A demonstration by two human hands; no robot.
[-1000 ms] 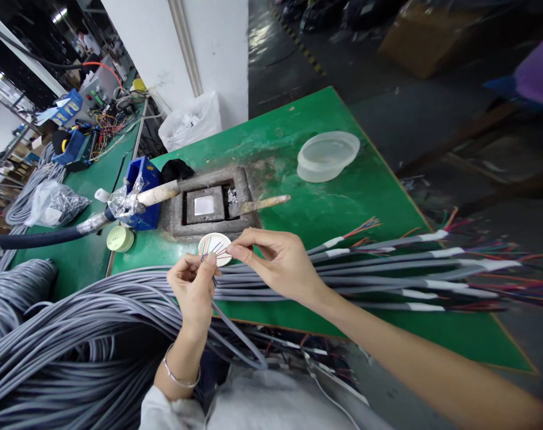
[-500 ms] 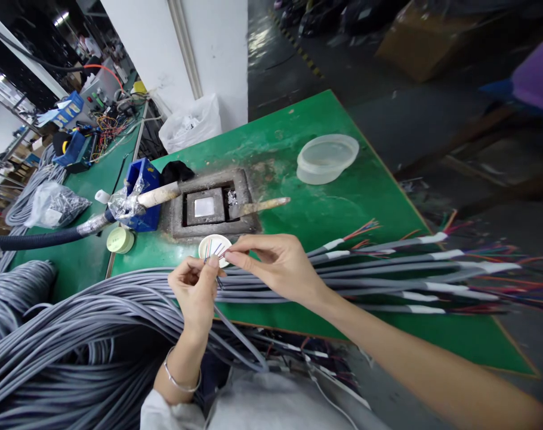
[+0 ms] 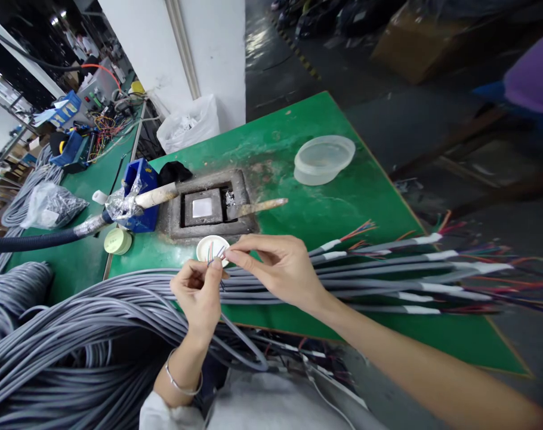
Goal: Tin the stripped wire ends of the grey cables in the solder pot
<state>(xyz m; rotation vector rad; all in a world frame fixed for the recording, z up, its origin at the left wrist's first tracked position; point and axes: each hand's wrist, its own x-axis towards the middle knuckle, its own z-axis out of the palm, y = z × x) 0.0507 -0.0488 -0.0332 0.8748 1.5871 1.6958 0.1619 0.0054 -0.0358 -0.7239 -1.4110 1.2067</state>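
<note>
Thin coloured wires [image 3: 211, 251] fan out from between the thumb and fingers of my left hand [image 3: 200, 294], which is closed on them. My right hand [image 3: 278, 269] pinches the tip of a wire just to the right, its fingertips almost touching my left thumb. A small white dish [image 3: 203, 243] sits right behind the fingertips, partly covered by the wires. Beneath both hands runs a thick bundle of grey cables [image 3: 159, 280]. Its stripped ends, with white sleeves [image 3: 426, 239] and loose coloured wires, spread to the right.
Behind the hands, a solder pot [image 3: 204, 208] is set in the green table [image 3: 307, 215], with a stained flat stick [image 3: 267, 206] on its rim. An extraction hose [image 3: 157, 196] reaches it past a blue bin [image 3: 144, 221]. A clear plastic tub [image 3: 323, 160] and a round yellowish container [image 3: 118, 240] stand nearby.
My left hand has shifted very slightly right, closer to my right fingertips. The wires stay held in both hands, and the view has moved a little.
</note>
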